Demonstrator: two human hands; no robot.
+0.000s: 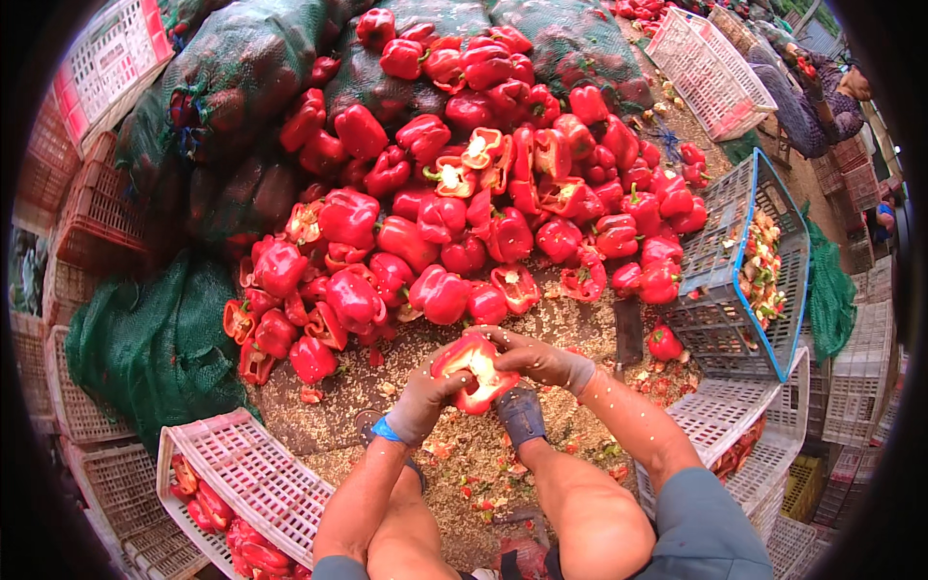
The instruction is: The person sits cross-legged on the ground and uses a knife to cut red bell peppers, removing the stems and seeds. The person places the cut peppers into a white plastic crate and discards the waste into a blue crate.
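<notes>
Both hands wear thin, stained gloves. My left hand (426,400) grips an opened red bell pepper (475,366) from its left side, the thumb pressed into its pale inside. From the right, my right hand (540,359) touches the same pepper with its fingers; whether it bears any of the weight I cannot tell. A large heap of red bell peppers (406,243) lies just beyond the hands, mostly whole, with several cut ones among them. Scattered seeds (464,464) cover the ground below, and a few seeds stick to my right forearm.
A white plastic crate (246,475) with red peppers leans at the lower left. On the right are a blue-rimmed crate (772,217) holding pepper cores and another white crate (725,406). Filled green mesh sacks (246,58) stand behind the heap. A person (819,101) sits at the upper right.
</notes>
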